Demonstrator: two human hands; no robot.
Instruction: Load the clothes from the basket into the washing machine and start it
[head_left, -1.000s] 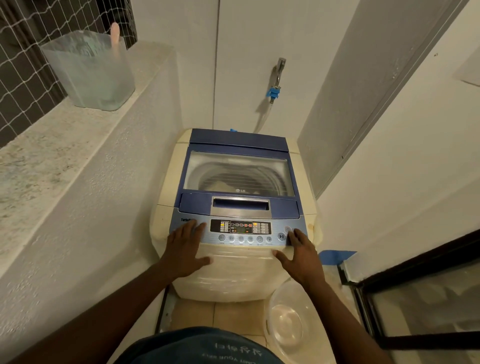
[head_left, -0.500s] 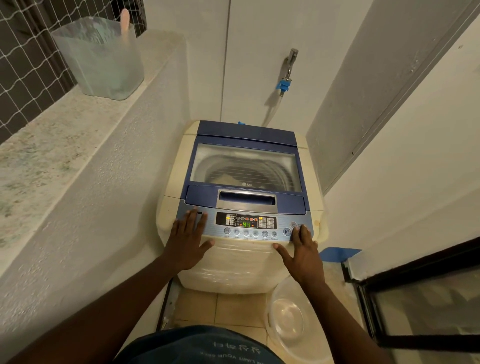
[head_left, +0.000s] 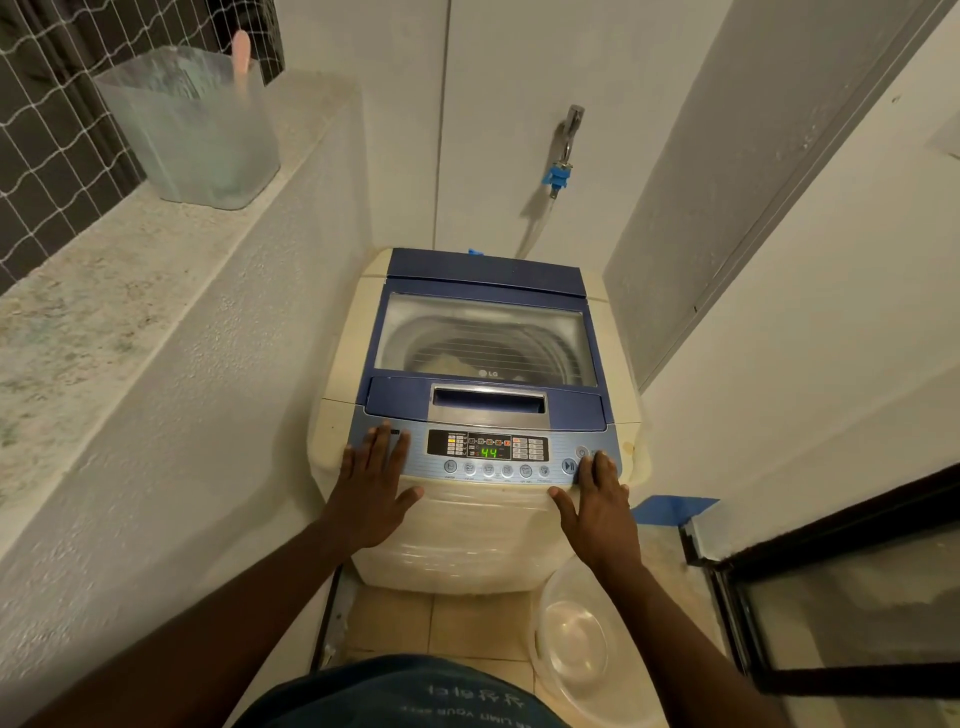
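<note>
Fingers (head_left: 382, 441) of my left hand (head_left: 371, 493) lie flat and spread on the left end of the control panel (head_left: 485, 454), holding nothing. My right hand (head_left: 602, 501) is flat too, its fingers (head_left: 597, 467) on the panel's right end, just beside the play-pause button (head_left: 569, 465), and grips nothing. The washing machine (head_left: 478, 415) fills the centre of the frame with its lid (head_left: 485, 338) shut; through the clear window I can see pale laundry (head_left: 441, 361) low in the drum. The display (head_left: 488, 452) glows green with 44. A clear plastic basin (head_left: 576, 644) sits on the floor at lower right, against the machine's front corner. A frosted tub (head_left: 192, 124) stands on the ledge (head_left: 78, 322) in the upper left of the frame. A tap (head_left: 563, 145) is on the wall behind.
</note>
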